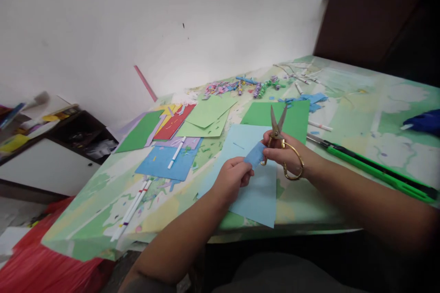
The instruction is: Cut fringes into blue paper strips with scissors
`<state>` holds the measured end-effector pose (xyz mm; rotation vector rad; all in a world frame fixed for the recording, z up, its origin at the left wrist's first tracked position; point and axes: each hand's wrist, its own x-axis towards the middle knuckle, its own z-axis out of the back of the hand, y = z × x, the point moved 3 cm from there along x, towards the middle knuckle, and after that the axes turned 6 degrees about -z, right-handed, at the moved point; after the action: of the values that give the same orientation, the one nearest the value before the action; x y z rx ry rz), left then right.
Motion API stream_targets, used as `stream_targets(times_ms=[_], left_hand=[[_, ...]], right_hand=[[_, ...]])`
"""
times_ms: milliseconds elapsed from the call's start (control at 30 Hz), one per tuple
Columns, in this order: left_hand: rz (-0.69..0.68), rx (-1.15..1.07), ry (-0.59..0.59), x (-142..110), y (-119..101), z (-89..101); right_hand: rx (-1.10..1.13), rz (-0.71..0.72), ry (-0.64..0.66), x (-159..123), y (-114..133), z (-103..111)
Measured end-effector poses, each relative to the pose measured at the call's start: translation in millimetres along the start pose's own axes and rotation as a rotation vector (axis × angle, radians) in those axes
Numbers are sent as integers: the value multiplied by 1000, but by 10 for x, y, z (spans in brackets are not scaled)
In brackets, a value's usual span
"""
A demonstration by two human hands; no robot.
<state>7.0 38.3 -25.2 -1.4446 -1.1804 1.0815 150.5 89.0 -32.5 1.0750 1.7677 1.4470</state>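
My left hand [236,175] pinches the lower left end of a small blue paper piece [255,155]. At its other end, the fingers of my right hand [286,153] grip the same piece. A pair of gold-handled scissors [277,123] is also in my right hand, blades spread and pointing up, away from the paper. One handle loop hangs by my right wrist. Beneath both hands lies a light blue paper sheet [264,201], partly over a green sheet [295,119].
A green utility knife [378,169] lies by my right forearm. Coloured sheets [175,121], white markers [132,210] and paper scraps [220,88] cover the left and back of the table. Rolled paper pieces [263,89] sit near the wall. A dark blue object [424,122] is at far right.
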Motion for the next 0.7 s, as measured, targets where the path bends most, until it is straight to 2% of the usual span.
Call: stream_targets(times_ms=[100,167,333,400,500,567,633,700], left_hand=[[18,7,68,-10,28,-16],[-66,61,108,-12,13,3],[-624,604,-2,-43,-170,73],[-732,754,39,-62,-209,49],[-755,797,85,-83,-231,30],[-716,747,26,-94,-240,49],[-601,623,-72,-94,-230,88],[-435,445,-146,-84,-198,120]], right_hand=[[61,-47,11,-8,-25,-47],[125,-74,0,-16,-8,-72],[235,-168,-42,-47,-15,-142],[230,-224,-26,-71,-64,-185],[176,-302,23,-104,-140,-237],[112,-338,40,-116,-154,-238],[35,-341,7,-121,-120,-200],[-153,-281,-39,-126,-39,-146]])
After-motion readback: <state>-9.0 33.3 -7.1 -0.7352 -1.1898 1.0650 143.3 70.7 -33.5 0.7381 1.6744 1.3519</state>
